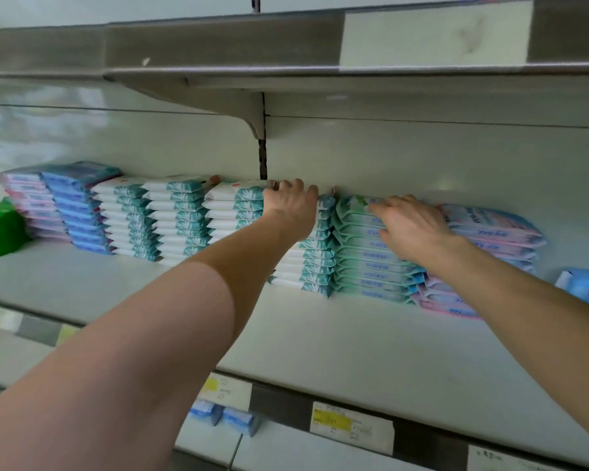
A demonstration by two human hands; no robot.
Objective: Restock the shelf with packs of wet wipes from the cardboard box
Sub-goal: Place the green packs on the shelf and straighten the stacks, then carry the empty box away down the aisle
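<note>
Beneath the spread left hand (291, 202) lies the teal stack (315, 263), beneath the flat right hand (412, 227) the green stack (371, 266); press evenly, nudging edges flush.

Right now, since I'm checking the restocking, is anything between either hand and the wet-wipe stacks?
Nothing visible. The left hand rests on top of the white-and-teal stack of plastic wipe packs; the right hand lays its fingers on the mint-green stack beside it.
</note>
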